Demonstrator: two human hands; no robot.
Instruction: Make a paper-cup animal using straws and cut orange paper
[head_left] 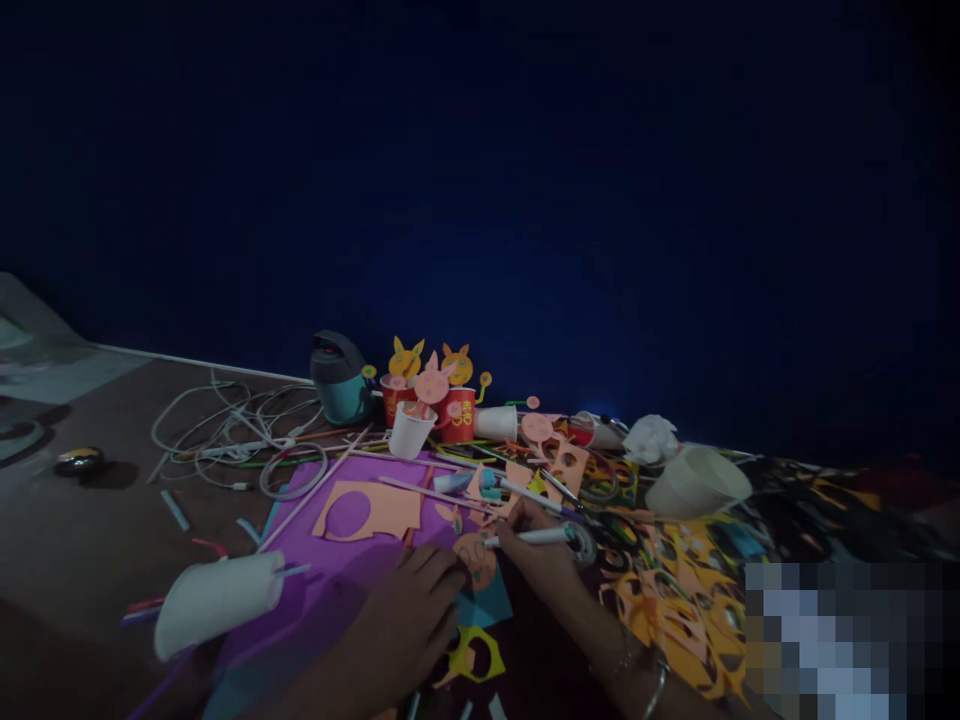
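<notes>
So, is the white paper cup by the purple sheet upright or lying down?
Lying down: the white paper cup rests on its side, stretched lengthwise.

A round orange paper shape (pixel 474 560) with thin lines on it lies at the edge of a purple sheet (pixel 337 585). The left hand (pixel 412 610) rests just beside it. The right hand (pixel 534 548) holds a white pen (pixel 529 536), with its tip right at the shape.

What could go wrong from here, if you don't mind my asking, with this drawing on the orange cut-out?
The white pen in the right hand might slip off the orange cut-out and mark the purple sheet, as the left hand sits only at its edge. The loose straw nearby could also get nudged and jog the cut-out.
</notes>
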